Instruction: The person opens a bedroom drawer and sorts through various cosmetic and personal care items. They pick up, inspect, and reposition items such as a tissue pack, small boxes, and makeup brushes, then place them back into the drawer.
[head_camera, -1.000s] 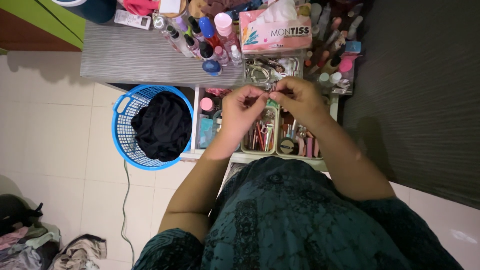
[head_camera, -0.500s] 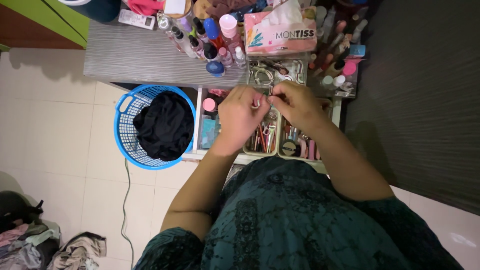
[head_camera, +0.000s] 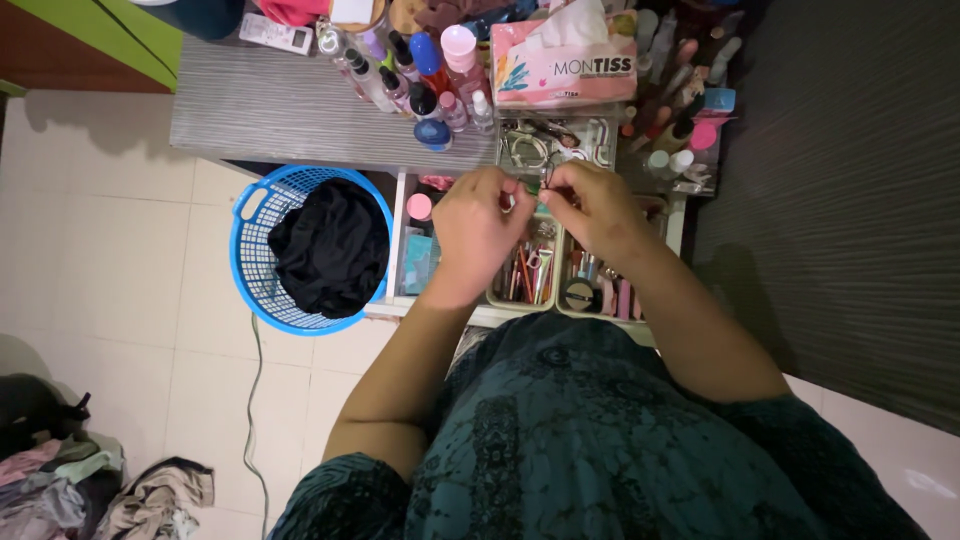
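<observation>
Where the two hands met above the open drawer (head_camera: 405, 262), found left hand (head_camera: 478, 232) and right hand (head_camera: 590, 208) drawn close together, fingertips (head_camera: 512, 196) nearly touching. Both sets of fingers curled in tight, pinching a small item (head_camera: 541, 187) between them, held just in front of the clear organiser tray (head_camera: 600, 135) on the desk (head_camera: 280, 110). Item largely masked by the fingers: only a sliver of green and something pale seen, kind not determinable. Long axis and pointing direction could not be told. Drawer contents beneath the hands partly hidden; compartments of upright pens and cosmetics (head_camera: 528, 275) seen below the wrists. Noted a pink tissue box (head_camera: 565, 60) and a cluster of bottles (head_camera: 420, 70) behind the tray, and a blue laundry basket (head_camera: 250, 265) holding dark cloth (head_camera: 330, 245) on the floor, left of the drawer.
</observation>
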